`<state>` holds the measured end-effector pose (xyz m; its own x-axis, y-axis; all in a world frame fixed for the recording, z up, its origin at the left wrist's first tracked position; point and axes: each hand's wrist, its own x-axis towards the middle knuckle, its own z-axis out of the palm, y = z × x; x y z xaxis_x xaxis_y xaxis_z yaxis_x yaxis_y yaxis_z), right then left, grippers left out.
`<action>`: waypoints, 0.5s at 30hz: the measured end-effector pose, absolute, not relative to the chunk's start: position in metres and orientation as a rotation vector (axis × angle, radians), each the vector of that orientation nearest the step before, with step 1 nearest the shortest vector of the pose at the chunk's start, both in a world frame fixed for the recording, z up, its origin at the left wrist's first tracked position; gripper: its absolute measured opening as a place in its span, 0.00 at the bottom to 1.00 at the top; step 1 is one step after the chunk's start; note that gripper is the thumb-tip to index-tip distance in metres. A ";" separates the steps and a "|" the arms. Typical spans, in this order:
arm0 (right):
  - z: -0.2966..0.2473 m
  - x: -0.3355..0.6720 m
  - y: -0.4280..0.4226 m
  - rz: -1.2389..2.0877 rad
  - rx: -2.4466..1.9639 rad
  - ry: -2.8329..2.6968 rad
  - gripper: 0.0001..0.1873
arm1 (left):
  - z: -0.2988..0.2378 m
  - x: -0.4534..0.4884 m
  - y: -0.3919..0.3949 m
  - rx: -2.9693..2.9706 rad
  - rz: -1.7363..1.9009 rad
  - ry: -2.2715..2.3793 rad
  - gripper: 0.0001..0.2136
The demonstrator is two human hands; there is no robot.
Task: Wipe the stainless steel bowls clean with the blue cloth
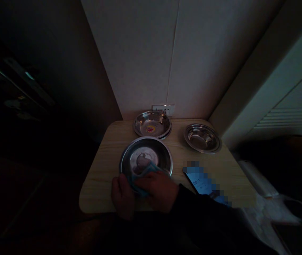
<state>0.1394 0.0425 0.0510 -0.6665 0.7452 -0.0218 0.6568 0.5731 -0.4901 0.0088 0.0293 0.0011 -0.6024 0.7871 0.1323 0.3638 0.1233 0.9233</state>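
Note:
A steel bowl [151, 148] sits at the near middle of a small light wooden table [105, 141]. My right hand [158, 191] is closed on a blue cloth [147, 173] and presses it on the bowl's near rim and inside. My left hand [121, 198] lies beside it at the table's front edge, fingers curled at the bowl's near left rim and touching the cloth. Both sleeves are dark.
A second steel bowl [152, 124] with a red and yellow sticker stands at the back. A third steel bowl [202, 138] is at the back right. A lit phone [204, 182] lies right of my hand. A wall socket [164, 108] is behind. The room is dark.

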 end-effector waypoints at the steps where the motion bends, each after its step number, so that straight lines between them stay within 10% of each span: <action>1: 0.055 0.148 0.038 0.674 -1.213 -2.696 0.19 | 0.001 0.010 0.029 1.113 1.477 2.019 0.16; 15: 0.050 0.143 0.039 0.613 -1.283 -2.699 0.16 | -0.001 0.009 0.031 1.130 1.480 2.012 0.17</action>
